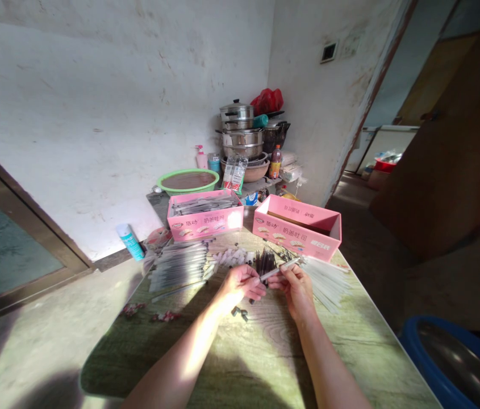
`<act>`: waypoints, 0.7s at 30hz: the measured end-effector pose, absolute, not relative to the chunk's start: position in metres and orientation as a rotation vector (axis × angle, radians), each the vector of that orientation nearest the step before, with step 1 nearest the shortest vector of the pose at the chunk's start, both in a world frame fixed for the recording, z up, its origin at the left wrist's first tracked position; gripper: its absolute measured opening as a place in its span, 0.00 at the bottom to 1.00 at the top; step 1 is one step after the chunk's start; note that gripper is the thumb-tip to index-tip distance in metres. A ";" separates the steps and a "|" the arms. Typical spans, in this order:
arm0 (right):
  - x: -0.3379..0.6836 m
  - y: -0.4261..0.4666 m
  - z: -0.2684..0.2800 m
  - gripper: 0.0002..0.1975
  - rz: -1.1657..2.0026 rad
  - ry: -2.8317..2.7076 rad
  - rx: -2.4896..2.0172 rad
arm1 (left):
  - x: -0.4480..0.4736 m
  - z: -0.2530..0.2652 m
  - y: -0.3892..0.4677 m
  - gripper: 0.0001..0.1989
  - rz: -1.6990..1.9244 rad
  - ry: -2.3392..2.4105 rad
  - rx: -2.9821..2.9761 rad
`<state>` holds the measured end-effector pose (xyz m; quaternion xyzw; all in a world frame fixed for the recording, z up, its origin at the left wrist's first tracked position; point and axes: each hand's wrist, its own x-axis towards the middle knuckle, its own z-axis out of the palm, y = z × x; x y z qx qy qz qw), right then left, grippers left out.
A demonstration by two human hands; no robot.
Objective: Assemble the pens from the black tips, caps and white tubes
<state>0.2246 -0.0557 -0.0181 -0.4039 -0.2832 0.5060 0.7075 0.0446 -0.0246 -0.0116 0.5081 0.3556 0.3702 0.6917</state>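
Over the wooden table (270, 346), both hands meet at a slim, pale translucent pen barrel (280, 268), tilted up to the right. My right hand (297, 288) pinches it between thumb and fingers. My left hand (242, 283) is closed at its lower left end; any small part in those fingertips is hidden. Just beyond the hands stand thin dark sticks like pen refills (266, 260). Small whitish pieces (233, 257) form a heap behind my left hand. Clear tubes (327, 282) fan out beside my right hand. Several small black plugs (240, 312) lie nearer me.
Pen-like sticks (180, 264) are stacked at left. Behind stand a pink box (205, 225) filled with similar sticks and another pink box (297, 230). Farther back are a green basin (188, 180) and steel pots (242, 139). A blue tub (456, 363) is at lower right.
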 end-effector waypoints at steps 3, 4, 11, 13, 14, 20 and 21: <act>0.224 -0.057 -0.017 0.22 1.121 -0.638 -0.906 | 0.045 -0.011 -0.025 0.28 0.834 0.810 1.134; 0.223 -0.057 -0.017 0.22 1.120 -0.642 -0.907 | 0.045 -0.010 -0.025 0.28 0.836 0.818 1.132; 0.223 -0.056 -0.019 0.22 1.116 -0.645 -0.905 | 0.047 -0.009 -0.025 0.31 0.847 0.844 1.119; 0.223 -0.055 -0.020 0.23 1.126 -0.624 -0.890 | 0.046 -0.008 -0.024 0.32 0.852 0.836 1.125; 0.224 -0.055 -0.020 0.23 1.127 -0.613 -0.884 | 0.045 -0.008 -0.023 0.32 0.855 0.833 1.127; 0.224 -0.055 -0.020 0.23 1.124 -0.608 -0.883 | 0.042 -0.015 -0.020 0.30 0.788 0.856 1.209; 0.224 -0.055 -0.020 0.23 1.126 -0.612 -0.885 | 0.042 -0.016 -0.020 0.29 0.781 0.858 1.229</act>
